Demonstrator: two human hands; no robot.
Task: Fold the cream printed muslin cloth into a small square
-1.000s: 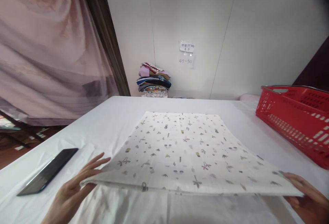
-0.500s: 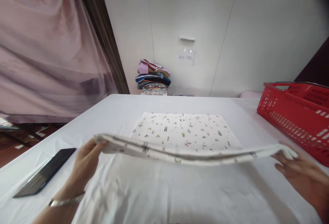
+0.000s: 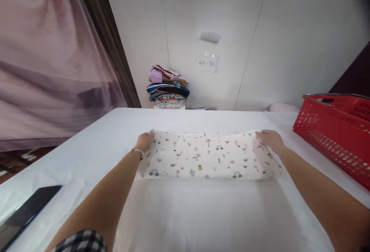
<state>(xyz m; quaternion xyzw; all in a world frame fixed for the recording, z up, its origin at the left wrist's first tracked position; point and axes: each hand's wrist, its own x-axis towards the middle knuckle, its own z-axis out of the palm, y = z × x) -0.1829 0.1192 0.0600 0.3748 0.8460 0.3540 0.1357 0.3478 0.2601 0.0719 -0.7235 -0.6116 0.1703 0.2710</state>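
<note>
A white cloth [image 3: 199,155] printed with small palm trees, rainbows and flamingos stretches between my two hands over the table. My left hand [image 3: 145,142] is closed on its far left corner, a bracelet at the wrist. The far right corner is pinched in my right hand [image 3: 269,139]. The fabric's far edge runs nearly straight from hand to hand, and its near part hangs or lies toward me. Whatever lies beneath the cloth is hidden.
On the white-covered table [image 3: 121,121], a dark phone-like slab [image 3: 31,209] lies at the near left. A red plastic basket [image 3: 335,136] stands at the right. Beyond the far edge are a stack of folded fabrics [image 3: 169,88] and a wall label [image 3: 207,63].
Both hands have moved away from me and closer together, carrying the cloth's held edge to the far side. Its printed face now shows where a narrow folded edge was seen.
</note>
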